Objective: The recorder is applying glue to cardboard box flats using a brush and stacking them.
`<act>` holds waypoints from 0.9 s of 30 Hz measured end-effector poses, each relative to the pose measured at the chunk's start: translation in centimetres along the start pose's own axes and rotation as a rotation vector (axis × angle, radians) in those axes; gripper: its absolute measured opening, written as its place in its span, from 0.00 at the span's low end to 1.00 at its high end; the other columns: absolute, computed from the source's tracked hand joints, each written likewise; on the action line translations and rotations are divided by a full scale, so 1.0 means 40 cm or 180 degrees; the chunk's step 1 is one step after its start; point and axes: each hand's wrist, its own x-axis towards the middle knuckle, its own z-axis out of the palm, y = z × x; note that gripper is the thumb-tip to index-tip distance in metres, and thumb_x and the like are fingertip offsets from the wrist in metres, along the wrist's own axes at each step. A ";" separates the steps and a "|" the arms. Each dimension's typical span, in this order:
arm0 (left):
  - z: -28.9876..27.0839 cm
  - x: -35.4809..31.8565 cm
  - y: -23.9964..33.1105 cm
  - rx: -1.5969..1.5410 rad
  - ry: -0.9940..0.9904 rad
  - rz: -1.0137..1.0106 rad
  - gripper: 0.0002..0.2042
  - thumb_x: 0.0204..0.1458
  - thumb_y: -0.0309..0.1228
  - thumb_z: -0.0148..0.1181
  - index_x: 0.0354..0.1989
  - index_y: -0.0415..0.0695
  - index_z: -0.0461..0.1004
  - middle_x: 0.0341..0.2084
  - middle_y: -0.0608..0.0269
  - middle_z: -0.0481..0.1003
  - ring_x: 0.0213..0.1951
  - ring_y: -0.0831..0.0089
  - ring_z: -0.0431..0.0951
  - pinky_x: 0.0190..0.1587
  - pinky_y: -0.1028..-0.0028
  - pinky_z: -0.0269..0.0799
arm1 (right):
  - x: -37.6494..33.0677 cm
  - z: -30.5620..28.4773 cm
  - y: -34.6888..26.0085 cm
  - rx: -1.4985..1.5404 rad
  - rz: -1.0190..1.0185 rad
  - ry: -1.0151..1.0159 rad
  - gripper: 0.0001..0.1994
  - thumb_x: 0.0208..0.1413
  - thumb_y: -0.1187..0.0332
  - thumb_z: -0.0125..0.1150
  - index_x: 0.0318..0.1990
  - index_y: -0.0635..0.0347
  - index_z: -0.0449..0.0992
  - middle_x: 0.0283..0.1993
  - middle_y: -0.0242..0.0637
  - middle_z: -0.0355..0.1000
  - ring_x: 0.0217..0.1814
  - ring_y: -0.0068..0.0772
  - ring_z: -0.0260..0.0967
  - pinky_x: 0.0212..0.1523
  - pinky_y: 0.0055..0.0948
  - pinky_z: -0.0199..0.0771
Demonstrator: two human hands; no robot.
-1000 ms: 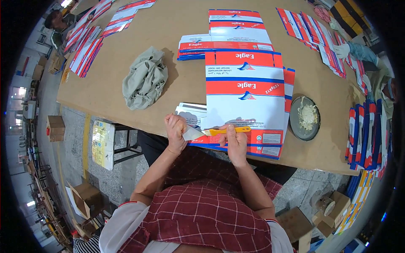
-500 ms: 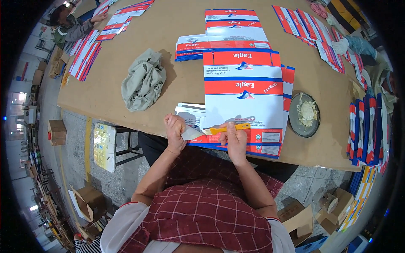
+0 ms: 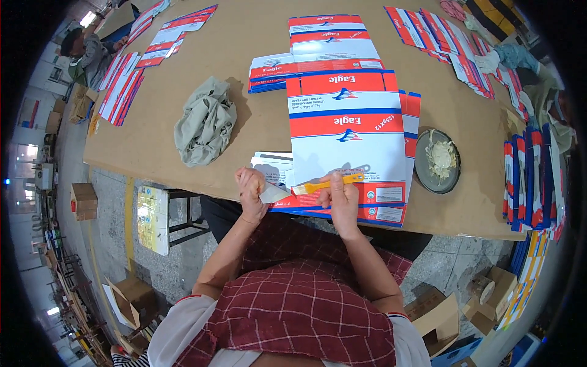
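Observation:
Flattened red, white and blue cardboard boxes lie stacked in front of me at the table's near edge. At their lower left corner my left hand is closed on a pale cardboard flap, bent up. My right hand grips a yellow-handled flat brush. Its light bristles point left, beside the flap; whether they touch it I cannot tell. To the right of the stack sits a round dark dish with a cream-coloured paste in it.
A crumpled grey-green cloth lies left of the boxes. More flattened boxes are at the far side, with others at both table sides. A co-worker sits at far left. A stool stands below the table's edge.
The brush has shifted slightly right relative to the box and tilts a little more. My left hand still holds the flap. The whole view has moved slightly.

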 end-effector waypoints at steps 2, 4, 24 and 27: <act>0.004 0.000 0.001 0.0054 0.0072 -0.0005 0.13 0.35 0.22 0.57 0.18 0.45 0.55 0.20 0.61 0.64 0.29 0.64 0.66 0.48 0.60 0.57 | 0.002 0.004 0.005 -0.0169 -0.0025 -0.0175 0.23 0.62 0.53 0.35 0.31 0.65 0.71 0.13 0.29 0.61 0.15 0.17 0.59 0.18 0.16 0.58; 0.002 0.002 0.002 0.0079 0.0062 0.0011 0.13 0.35 0.22 0.57 0.18 0.45 0.55 0.20 0.61 0.64 0.29 0.64 0.67 0.48 0.60 0.57 | 0.004 0.005 0.002 -0.0336 -0.0044 -0.0366 0.23 0.63 0.54 0.36 0.32 0.65 0.71 0.14 0.29 0.61 0.16 0.16 0.59 0.18 0.16 0.59; 0.002 0.005 0.002 0.0028 0.0085 0.0056 0.14 0.35 0.21 0.57 0.17 0.46 0.53 0.19 0.63 0.62 0.28 0.66 0.66 0.48 0.62 0.56 | 0.020 0.007 -0.007 0.0524 0.0522 -0.0276 0.20 0.60 0.58 0.43 0.26 0.66 0.72 0.13 0.28 0.60 0.14 0.16 0.56 0.16 0.17 0.57; 0.004 0.004 0.000 -0.0041 0.0105 0.0000 0.14 0.35 0.21 0.56 0.17 0.46 0.53 0.19 0.62 0.62 0.27 0.65 0.65 0.48 0.62 0.56 | 0.023 -0.010 -0.006 0.0867 0.0499 -0.0210 0.17 0.59 0.60 0.43 0.28 0.65 0.71 0.14 0.29 0.59 0.14 0.17 0.54 0.19 0.21 0.64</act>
